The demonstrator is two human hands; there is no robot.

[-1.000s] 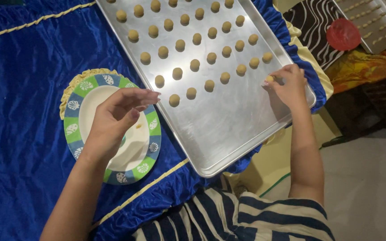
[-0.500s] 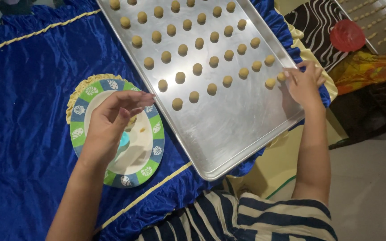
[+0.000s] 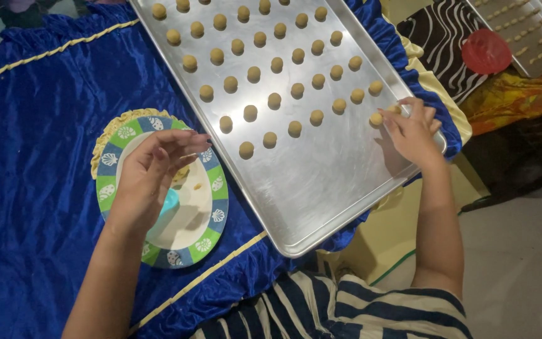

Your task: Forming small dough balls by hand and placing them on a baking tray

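Risk: the dough ball (image 3: 394, 110) at the right edge of the frame's tray (image 3: 321, 182) could be flattened or nudged into its neighbour (image 3: 376, 118) if pressed too hard, as the two lie just beside each other. The ball is pinched lightly by the right hand (image 3: 412, 129), fingers curled. The left hand (image 3: 152, 172) is held half open over the plate (image 3: 111, 188), lower left; nothing is seen gripped. Balls are small, round, tan, set in slanting rows, well apart.
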